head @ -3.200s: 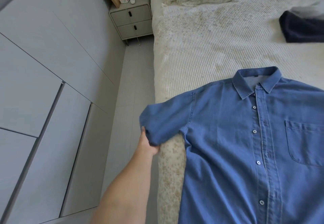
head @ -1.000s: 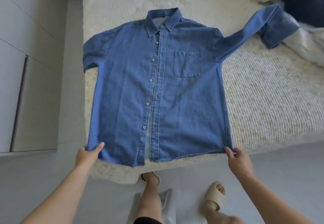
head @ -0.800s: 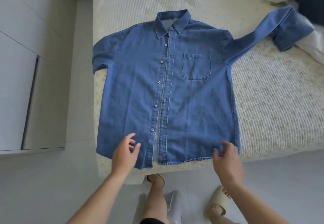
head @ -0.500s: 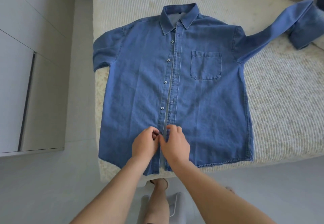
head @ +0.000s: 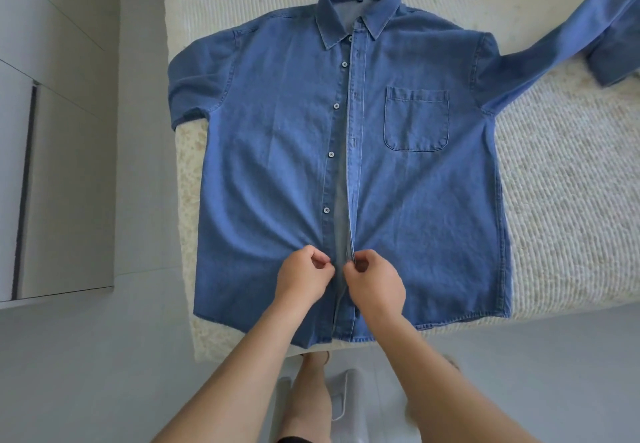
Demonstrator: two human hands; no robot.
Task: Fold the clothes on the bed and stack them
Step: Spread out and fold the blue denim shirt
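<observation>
A blue denim shirt [head: 277,151] lies face up on the cream bed [head: 561,200], collar far, hem at the near edge. Its front is unbuttoned and slightly parted. The left sleeve hangs over the bed's left side; the right sleeve [head: 568,44] stretches out to the far right. My left hand [head: 304,278] pinches the button-side placket low on the front. My right hand [head: 375,281] pinches the buttonhole-side placket right beside it. The two hands are almost touching.
Grey wardrobe doors [head: 52,130] stand along the left, with a strip of pale floor [head: 138,165] between them and the bed. My legs and a pale slipper [head: 343,397] are on the floor at the bed's near edge.
My hands left the hem corners and came together at the lower middle of the shirt front. Each has taken hold of one placket edge. The view has moved closer.
</observation>
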